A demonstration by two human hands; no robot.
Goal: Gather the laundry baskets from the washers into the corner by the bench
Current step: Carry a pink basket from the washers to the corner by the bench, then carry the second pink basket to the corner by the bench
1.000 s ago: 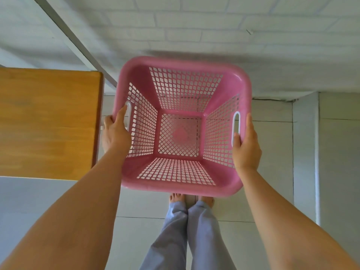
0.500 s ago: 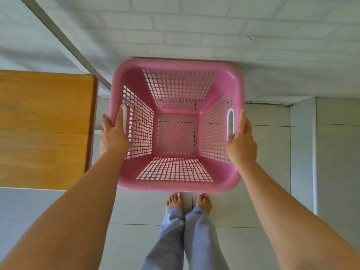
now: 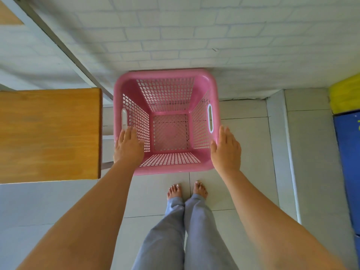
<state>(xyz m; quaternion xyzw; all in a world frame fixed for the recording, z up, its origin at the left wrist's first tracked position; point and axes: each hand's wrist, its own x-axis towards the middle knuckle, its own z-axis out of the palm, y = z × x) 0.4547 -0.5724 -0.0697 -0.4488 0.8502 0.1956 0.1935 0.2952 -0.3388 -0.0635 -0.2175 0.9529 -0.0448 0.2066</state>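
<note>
Head view: a white brick wall (image 3: 194,32) meets the tiled floor (image 3: 249,152), with a wooden desk (image 3: 48,133) at the left. The pink basket (image 3: 165,75) sits on the floor against the wall, just right of the desk. The left hand (image 3: 128,147) and right hand (image 3: 226,151) flank its near corners, fingers (image 3: 224,131) straight, unclenched, gripping nothing. Bare feet (image 3: 175,190) stand below.

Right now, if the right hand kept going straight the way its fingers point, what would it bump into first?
Probably the pink basket: the right hand lies flat along its right rim, fingers aimed along that side toward the white brick wall beyond. Depth is unclear, so it might only graze the rim.
</note>
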